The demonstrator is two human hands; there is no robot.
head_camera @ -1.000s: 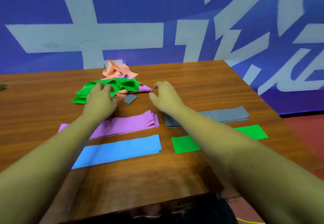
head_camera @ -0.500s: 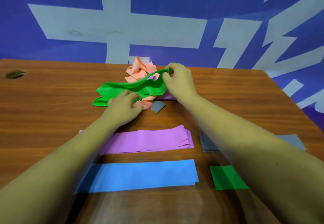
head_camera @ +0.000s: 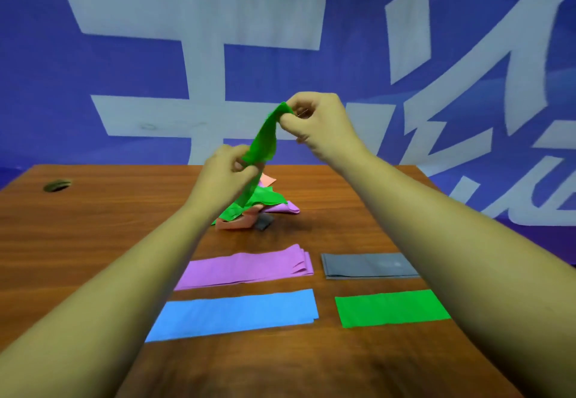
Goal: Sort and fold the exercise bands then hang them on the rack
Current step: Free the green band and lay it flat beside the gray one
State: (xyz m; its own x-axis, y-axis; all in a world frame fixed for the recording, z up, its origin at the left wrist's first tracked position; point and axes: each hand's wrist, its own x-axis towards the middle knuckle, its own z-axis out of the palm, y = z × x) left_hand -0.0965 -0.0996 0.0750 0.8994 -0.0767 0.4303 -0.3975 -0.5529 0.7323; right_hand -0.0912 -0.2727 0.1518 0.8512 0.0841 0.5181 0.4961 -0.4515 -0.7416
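Both hands, the left (head_camera: pixel 232 163) and right (head_camera: pixel 314 123), had lifted the green band (head_camera: pixel 263 138) off the pile (head_camera: pixel 261 207) near the counter's (head_camera: pixel 93 241) far edge, pinching it aloft, ready for folding.

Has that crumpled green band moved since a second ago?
Yes. The green band went up: it lay on the pile, now both hands hold it above the table.
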